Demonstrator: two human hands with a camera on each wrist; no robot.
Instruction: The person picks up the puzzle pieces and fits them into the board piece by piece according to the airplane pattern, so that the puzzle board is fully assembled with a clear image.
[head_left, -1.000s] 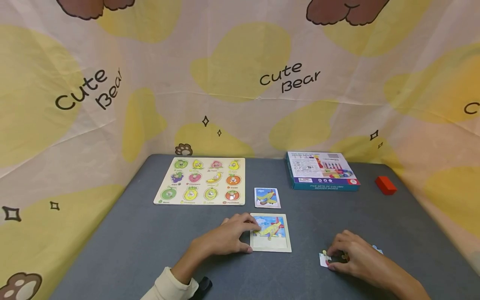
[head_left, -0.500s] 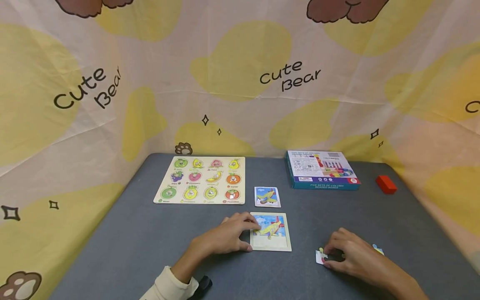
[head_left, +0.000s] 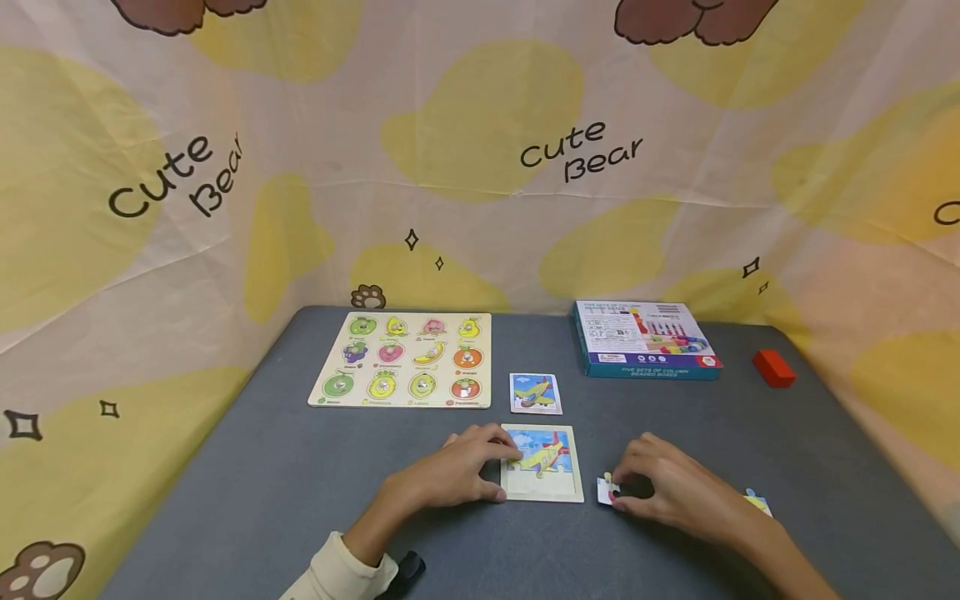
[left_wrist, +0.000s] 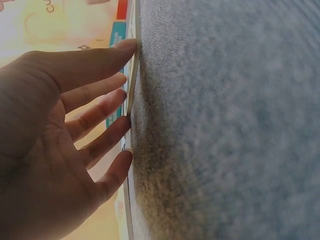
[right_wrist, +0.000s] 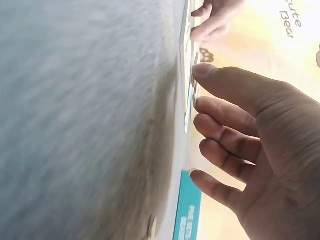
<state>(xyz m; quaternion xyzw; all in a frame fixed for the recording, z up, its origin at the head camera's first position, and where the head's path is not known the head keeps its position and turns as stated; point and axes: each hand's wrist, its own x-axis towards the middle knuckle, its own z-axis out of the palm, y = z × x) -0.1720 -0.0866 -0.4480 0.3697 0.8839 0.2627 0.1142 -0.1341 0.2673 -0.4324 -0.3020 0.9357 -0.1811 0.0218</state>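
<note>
Grey, the desk [head_left: 360, 450] carries a fruit board [head_left: 444, 375] near its far left corner and a flat box [head_left: 648, 346] by its far edge, apparently parked aside. The left hand [head_left: 457, 471], spread, touches the left edge of the puzzle tray [head_left: 546, 489], seemingly to steady it. Just past the tray lies an airplane card [head_left: 536, 393], perhaps for comparison. Near the tray's right edge, the right hand [head_left: 663, 483] pinches a puzzle piece [head_left: 603, 493], likely keeping its picture visible.

The right hand [head_left: 663, 483] has free passage over the worktop [head_left: 585, 554] to the near and right sides of the puzzle tray [head_left: 546, 489]; the left hand [head_left: 457, 471] blocks its left edge.
</note>
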